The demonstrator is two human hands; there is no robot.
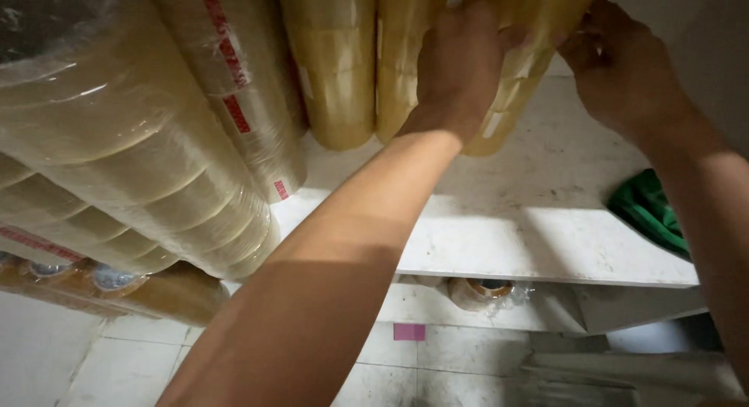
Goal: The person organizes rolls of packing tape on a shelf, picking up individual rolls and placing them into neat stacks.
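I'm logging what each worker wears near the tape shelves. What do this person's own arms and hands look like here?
Both forearms are bare as far as the picture shows, with no sleeve in view. The left hand and the right hand wear no gloves. No watch, bracelet or ring shows on the parts in view, though the fingertips are partly hidden and the light is dim.
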